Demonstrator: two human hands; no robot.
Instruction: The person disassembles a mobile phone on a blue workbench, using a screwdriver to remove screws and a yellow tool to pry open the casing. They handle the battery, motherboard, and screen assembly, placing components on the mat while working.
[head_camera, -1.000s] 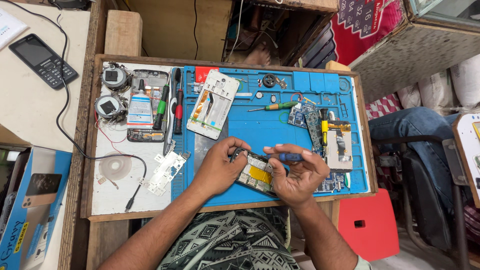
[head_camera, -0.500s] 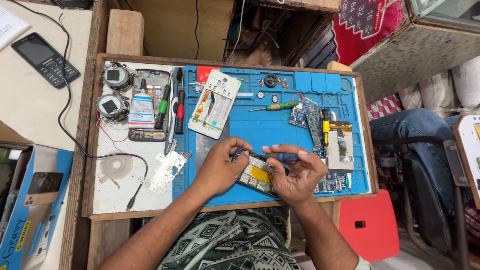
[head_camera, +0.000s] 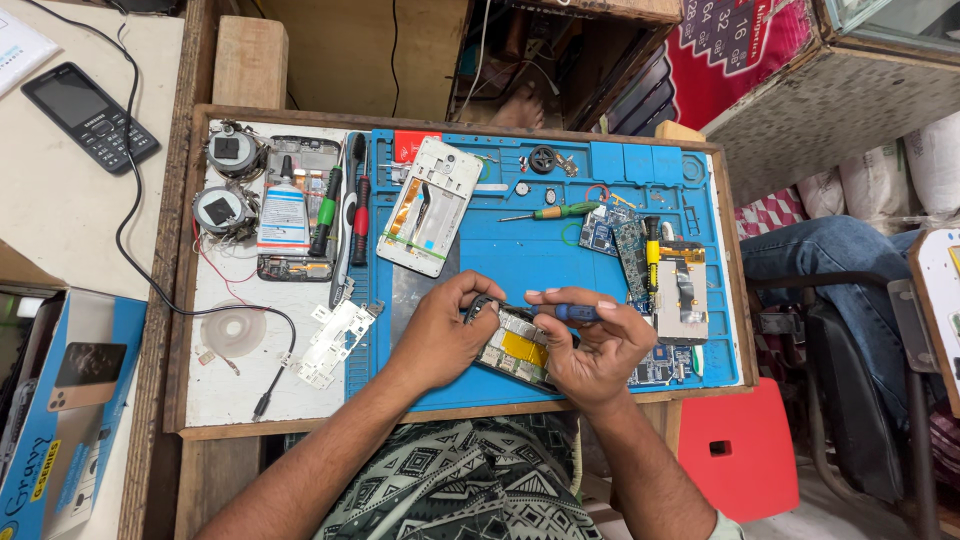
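An opened phone (head_camera: 520, 348) with a yellow strip inside lies on the blue work mat (head_camera: 520, 260) near the front edge. My left hand (head_camera: 440, 335) grips the phone's left end, fingers curled over its top corner. In my right hand (head_camera: 590, 350) is a blue-handled screwdriver (head_camera: 572, 313), its tip pointing left onto the phone's upper edge. The two hands nearly touch above the phone.
A white phone frame (head_camera: 430, 205), a green screwdriver (head_camera: 560, 212), circuit boards (head_camera: 625, 235) and another phone part (head_camera: 682, 292) lie on the mat. Left of it are tools, a glue tube (head_camera: 284, 212), two round parts and a cable. A keypad phone (head_camera: 90, 115) lies far left.
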